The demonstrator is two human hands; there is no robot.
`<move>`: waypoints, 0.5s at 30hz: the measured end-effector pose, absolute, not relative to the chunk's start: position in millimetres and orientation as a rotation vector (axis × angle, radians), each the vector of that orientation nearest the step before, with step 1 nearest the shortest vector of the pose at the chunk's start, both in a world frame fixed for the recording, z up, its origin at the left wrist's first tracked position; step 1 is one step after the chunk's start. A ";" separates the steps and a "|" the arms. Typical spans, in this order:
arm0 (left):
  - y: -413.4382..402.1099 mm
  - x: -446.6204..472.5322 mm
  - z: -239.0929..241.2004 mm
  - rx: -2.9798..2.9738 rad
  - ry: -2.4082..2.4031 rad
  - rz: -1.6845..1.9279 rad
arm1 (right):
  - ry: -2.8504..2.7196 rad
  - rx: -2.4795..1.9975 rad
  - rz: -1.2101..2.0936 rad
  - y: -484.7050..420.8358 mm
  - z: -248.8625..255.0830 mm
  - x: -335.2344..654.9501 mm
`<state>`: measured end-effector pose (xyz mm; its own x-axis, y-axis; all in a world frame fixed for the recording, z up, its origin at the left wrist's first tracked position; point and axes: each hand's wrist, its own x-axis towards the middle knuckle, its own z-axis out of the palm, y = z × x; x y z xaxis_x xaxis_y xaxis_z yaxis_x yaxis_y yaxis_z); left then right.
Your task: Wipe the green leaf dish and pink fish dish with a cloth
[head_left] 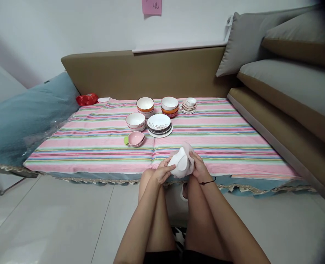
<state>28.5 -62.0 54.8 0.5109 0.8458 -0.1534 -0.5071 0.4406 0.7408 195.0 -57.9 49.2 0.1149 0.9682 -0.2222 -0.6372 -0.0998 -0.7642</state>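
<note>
My left hand (162, 171) grips a small white dish (179, 164) from its left side, held above my knees at the front edge of the striped mat (220, 143). My right hand (198, 167) presses a thin pale pink cloth (189, 151) against the right side of the same dish. The cloth wraps partly round the dish and sticks up behind it. Both hands have their fingers curled closed.
Farther back on the mat stand stacked bowls (145, 105), another bowl stack (169, 105), a white bowl (135, 121), a plate pile (159, 124), pink dishes (135, 138) and small saucers (188, 105). A teal cushion (27, 117) lies left, sofa cushions (289, 80) right.
</note>
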 end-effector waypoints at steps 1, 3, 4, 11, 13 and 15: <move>-61.9 28.8 55.3 0.679 0.556 0.908 | -0.496 -0.887 1.458 -58.8 50.5 193.6; -61.8 29.6 56.4 0.651 0.539 0.934 | -0.508 -0.870 1.483 -60.3 53.5 190.6; -61.8 30.0 57.0 0.638 0.528 0.948 | -0.512 -0.859 1.489 -61.0 55.1 189.4; -60.2 30.2 61.6 0.560 0.539 1.040 | -0.666 -0.849 1.551 -65.3 61.0 185.4; -59.7 30.1 63.6 0.538 0.586 1.048 | -0.686 -0.872 1.537 -64.7 59.2 184.6; -59.8 30.4 64.9 0.534 0.607 1.007 | -0.647 -0.891 1.503 -62.7 56.1 184.3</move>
